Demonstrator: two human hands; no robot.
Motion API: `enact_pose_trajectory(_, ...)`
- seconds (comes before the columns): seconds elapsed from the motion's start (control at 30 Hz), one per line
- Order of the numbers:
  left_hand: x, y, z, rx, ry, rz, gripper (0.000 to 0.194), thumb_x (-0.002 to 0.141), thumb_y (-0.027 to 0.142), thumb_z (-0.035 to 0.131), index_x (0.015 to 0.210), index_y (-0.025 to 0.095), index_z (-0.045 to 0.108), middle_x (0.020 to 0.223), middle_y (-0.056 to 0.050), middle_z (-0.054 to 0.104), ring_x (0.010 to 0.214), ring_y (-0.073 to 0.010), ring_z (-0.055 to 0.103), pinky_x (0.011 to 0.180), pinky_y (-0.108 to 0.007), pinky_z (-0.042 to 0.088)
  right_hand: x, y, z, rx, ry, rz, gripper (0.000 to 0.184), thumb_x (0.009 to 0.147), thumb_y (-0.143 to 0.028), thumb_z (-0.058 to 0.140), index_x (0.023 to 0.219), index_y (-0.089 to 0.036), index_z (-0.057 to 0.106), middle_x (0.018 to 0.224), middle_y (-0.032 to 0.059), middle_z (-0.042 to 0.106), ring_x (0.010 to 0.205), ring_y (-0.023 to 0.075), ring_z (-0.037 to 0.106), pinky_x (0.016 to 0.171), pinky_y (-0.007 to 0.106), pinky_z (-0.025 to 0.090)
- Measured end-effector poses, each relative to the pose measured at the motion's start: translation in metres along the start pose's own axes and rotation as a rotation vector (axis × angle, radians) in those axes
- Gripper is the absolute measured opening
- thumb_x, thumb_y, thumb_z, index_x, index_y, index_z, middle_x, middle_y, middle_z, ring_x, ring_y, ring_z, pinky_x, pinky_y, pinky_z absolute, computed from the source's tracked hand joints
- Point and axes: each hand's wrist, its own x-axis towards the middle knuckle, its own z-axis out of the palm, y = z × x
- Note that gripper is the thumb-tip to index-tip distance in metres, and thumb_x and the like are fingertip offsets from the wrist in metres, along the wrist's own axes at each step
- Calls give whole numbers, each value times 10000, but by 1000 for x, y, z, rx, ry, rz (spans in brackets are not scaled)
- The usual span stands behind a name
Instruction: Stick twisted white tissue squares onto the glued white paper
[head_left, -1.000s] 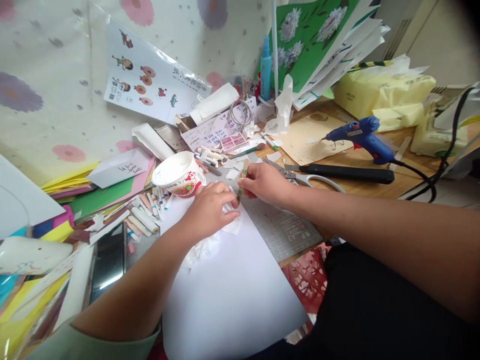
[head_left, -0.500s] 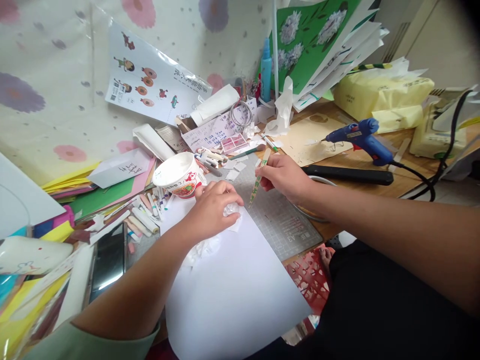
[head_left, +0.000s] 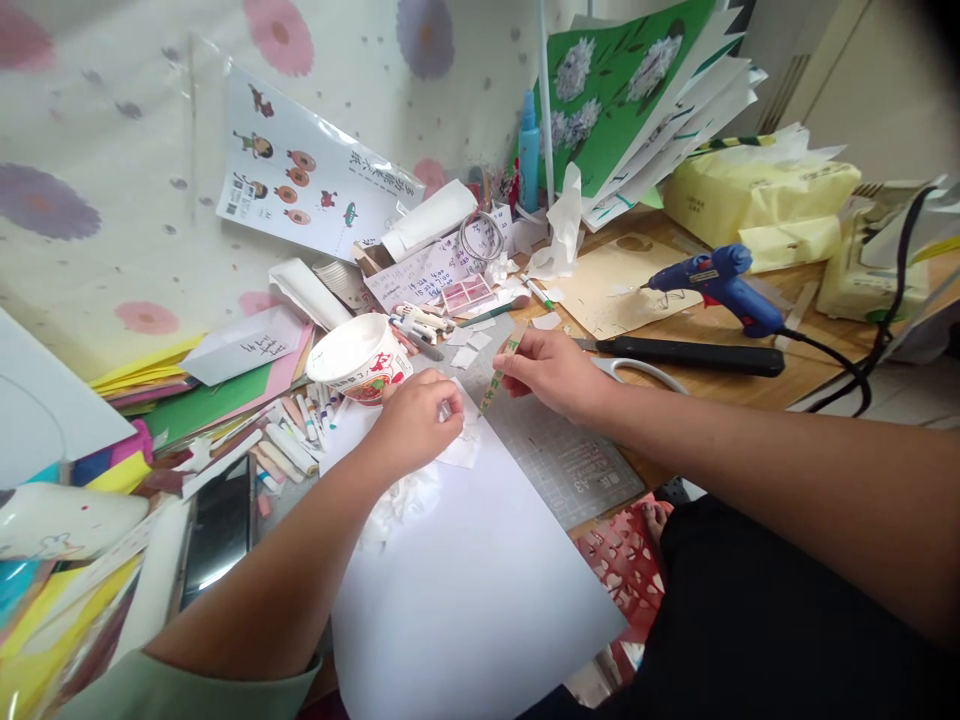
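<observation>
Taking the middle of the white paper sheet [head_left: 480,600] as the clock's centre, with 6 o'clock toward the person, the sheet's near end passes the desk's edge, and its right edge lies over the grey cutting mat [head_left: 581,465] at 2 o'clock. Toward 12 o'clock, the left hand [head_left: 420,425] is curled low over one flat white tissue piece [head_left: 461,448]; thumb and forefinger are nearly together, though whether they grip any of it I cannot tell. At 1 o'clock the right hand [head_left: 547,372] pinches one patterned strip [head_left: 497,380] firmly between thumb and fingers, its pointed tip slanting down beside the sheet's edge, with a narrow gap to the left hand. A crumpled tissue heap [head_left: 409,505] sits on the sheet at 10 o'clock. At 11 o'clock stands one printed paper bowl [head_left: 360,365], white inside, its contents unclear. One pink palette [head_left: 466,295] lies at 12 o'clock; one blue glue gun [head_left: 709,280] and, beyond it, two yellow packs [head_left: 757,205] between 1 and 2; one black-screened device [head_left: 219,530] at 9.
</observation>
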Motion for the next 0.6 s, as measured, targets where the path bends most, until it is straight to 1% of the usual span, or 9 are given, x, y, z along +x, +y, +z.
enact_pose_trajectory(0.07, 2, -6, -4, -13, 1, 7, 83, 715, 185, 526, 678, 214, 595, 855, 11, 599, 835, -174, 575, 771, -305, 427, 0, 0, 2, -28, -9, -5, 130, 787, -271, 557, 712, -166, 572, 598, 7, 610, 542, 117, 558, 544, 234, 434)
enact_pose_trajectory(0.13, 6, -15, -9, -10, 27, -8, 108, 758, 219, 499, 748, 222, 607, 868, 12, 624, 822, -167, 589, 744, -282, 445, 0, 0, 4, -57, -16, -11, 163, 788, -277, 557, 668, -167, 569, 584, 6, 606, 527, 111, 534, 536, 231, 418)
enact_pose_trajectory(0.23, 11, -30, -15, 44, 91, -72, 188, 793, 223, 449, 882, 222, 614, 921, -16, 655, 816, -192, 602, 701, -298, 453, 0, 1, 5, -88, -27, -22, 198, 789, -284, 548, 631, -167, 568, 570, 7, 600, 515, 111, 518, 522, 231, 404)
enact_pose_trajectory(0.3, 14, -38, -18, 93, 100, -94, 242, 780, 195, 444, 944, 227, 618, 977, -37, 661, 834, -216, 606, 684, -312, 447, 1, 1, 5, -94, -27, -30, 179, 791, -285, 538, 664, -167, 579, 590, 9, 610, 536, 119, 540, 533, 233, 416)
enact_pose_trajectory(0.4, 18, -46, -19, 145, 47, -66, 318, 754, 161, 472, 1017, 256, 622, 1065, -37, 660, 907, -235, 607, 728, -321, 445, 2, 2, 4, -93, -25, -40, 154, 791, -288, 529, 712, -168, 583, 623, 13, 623, 575, 130, 573, 563, 239, 441)
enact_pose_trajectory(0.5, 22, -50, -19, 172, -23, -21, 377, 736, 140, 499, 1064, 283, 618, 1127, -18, 657, 970, -234, 604, 791, -318, 436, 2, 1, 4, -90, -34, -43, 154, 790, -295, 525, 723, -169, 581, 625, 14, 619, 581, 135, 580, 570, 245, 450)
enact_pose_trajectory(0.57, 23, -51, -19, 187, -51, -11, 381, 722, 124, 504, 1051, 279, 620, 1095, -18, 669, 942, -229, 612, 774, -308, 430, 1, 1, 3, -86, -39, -43, 157, 789, -298, 526, 714, -171, 580, 619, 12, 614, 579, 134, 578, 572, 246, 451)
enact_pose_trajectory(0.6, 23, -51, -20, 195, -57, -13, 364, 716, 122, 509, 1028, 270, 623, 1041, -21, 679, 899, -226, 618, 746, -304, 426, 1, 1, 3, -84, -40, -43, 161, 787, -300, 528, 705, -172, 580, 615, 11, 611, 576, 133, 574, 572, 246, 451)
